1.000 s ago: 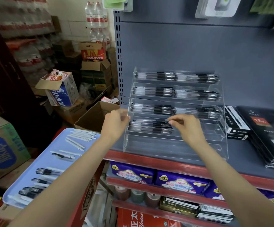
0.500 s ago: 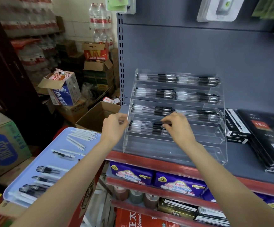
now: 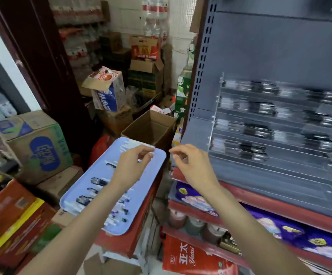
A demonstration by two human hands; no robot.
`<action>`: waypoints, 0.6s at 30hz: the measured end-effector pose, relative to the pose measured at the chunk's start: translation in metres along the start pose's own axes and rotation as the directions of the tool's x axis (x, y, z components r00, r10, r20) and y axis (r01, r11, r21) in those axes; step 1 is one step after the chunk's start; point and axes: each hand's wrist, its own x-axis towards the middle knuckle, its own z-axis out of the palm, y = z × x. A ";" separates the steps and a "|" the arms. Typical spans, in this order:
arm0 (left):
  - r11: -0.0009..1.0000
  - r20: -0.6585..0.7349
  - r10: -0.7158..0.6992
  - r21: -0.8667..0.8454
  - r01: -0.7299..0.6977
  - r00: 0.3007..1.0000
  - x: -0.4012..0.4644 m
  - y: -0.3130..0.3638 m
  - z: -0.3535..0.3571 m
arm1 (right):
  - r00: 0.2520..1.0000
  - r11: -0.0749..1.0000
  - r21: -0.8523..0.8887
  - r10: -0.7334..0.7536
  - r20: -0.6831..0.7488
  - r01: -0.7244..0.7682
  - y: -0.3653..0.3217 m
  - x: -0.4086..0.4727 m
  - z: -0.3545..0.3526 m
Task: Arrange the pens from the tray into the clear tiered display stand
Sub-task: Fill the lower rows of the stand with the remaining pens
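Both hands have left the clear tiered display stand (image 3: 276,135) and now hang over the far end of the blue tray (image 3: 78,193). A second ago they were at the fourth tier of the stand, settling a row of pens there; half a second ago the right hand was there too. Now the view has turned toward the tray, and the stand is blurred at its side.

The left hand (image 3: 130,167) is above the far part of the tray, with the fingers bent loosely and the thumb near the forefinger. I see no pen between them, so the hand seems empty and relaxed. The right hand (image 3: 189,165) is just beyond the tray's far corner, between the tray and the stand, and its fingers are also loosely curled with nothing in them.

The pens on the tray (image 3: 97,181) lie in two groups: pale ones at the far end, partly under the left hand, and dark-capped ones at the near end. In the stand, the upper tiers hold dark pens, the fourth tier is filled only on the side nearer the tray, and the lowest tier looks bare.

In my judgement one placing is finished and a new pick begins. The left hand is closest to the pale pens at the far end of the tray, so these are probably the next to take.
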 end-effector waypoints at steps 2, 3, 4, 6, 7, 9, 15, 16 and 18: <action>0.998 0.006 -0.063 0.008 0.063 0.998 -0.005 -0.039 -0.021 | 0.997 1.000 0.002 0.017 0.077 -0.017 -0.014 0.003 0.038; 0.996 0.010 -0.085 0.032 0.084 0.996 -0.007 -0.060 -0.032 | 0.992 0.999 -0.006 0.038 0.121 -0.037 -0.019 0.006 0.058; 0.992 0.021 -0.109 0.065 0.108 0.994 -0.009 -0.081 -0.042 | 0.982 0.998 -0.021 0.069 0.173 -0.066 -0.023 0.008 0.078; 0.979 0.067 -0.162 0.139 0.152 0.984 -0.012 -0.125 -0.058 | 0.953 0.990 -0.069 0.138 0.271 -0.124 -0.027 0.013 0.120; 0.970 0.103 -0.180 0.182 0.160 0.978 -0.014 -0.146 -0.064 | 0.935 0.984 -0.098 0.171 0.311 -0.148 -0.028 0.014 0.140; 0.954 0.182 -0.183 0.268 0.131 0.966 -0.014 -0.187 -0.070 | 0.897 0.970 -0.156 0.234 0.375 -0.187 -0.029 0.015 0.176; 0.893 0.534 -0.143 0.433 -0.124 0.834 -0.022 -0.255 -0.066 | 0.840 0.932 -0.305 0.320 0.438 -0.196 -0.022 0.008 0.245; 0.889 0.544 -0.141 0.437 -0.136 0.827 -0.023 -0.261 -0.065 | 0.842 0.927 -0.327 0.318 0.436 -0.181 -0.020 0.007 0.251; 0.898 0.535 -0.112 0.416 -0.146 0.837 -0.021 -0.270 -0.064 | 0.850 0.915 -0.371 0.318 0.421 -0.159 -0.017 0.006 0.257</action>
